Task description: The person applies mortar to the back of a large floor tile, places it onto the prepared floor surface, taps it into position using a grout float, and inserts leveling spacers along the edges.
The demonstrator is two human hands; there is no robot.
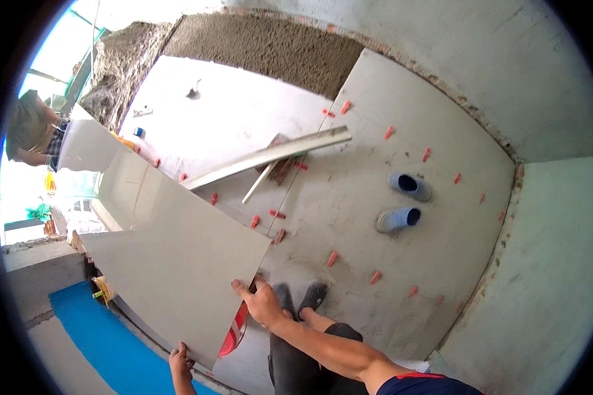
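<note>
Rough, half-tiled room here: bare walls and a mortar bed on the far side. The big glossy tile is held up on the left, over the floor. Both hands grip its near edge, right hand toward the right corner, left hand by the left one; what's happening underneath is hidden. A co-worker is at the far end, can't tell how they've got it. My two cents: match heights so a sheet that wide doesn't flex, spread your grip, and mind the red clips, long pale bar and round red thing partly behind the tile.
</note>
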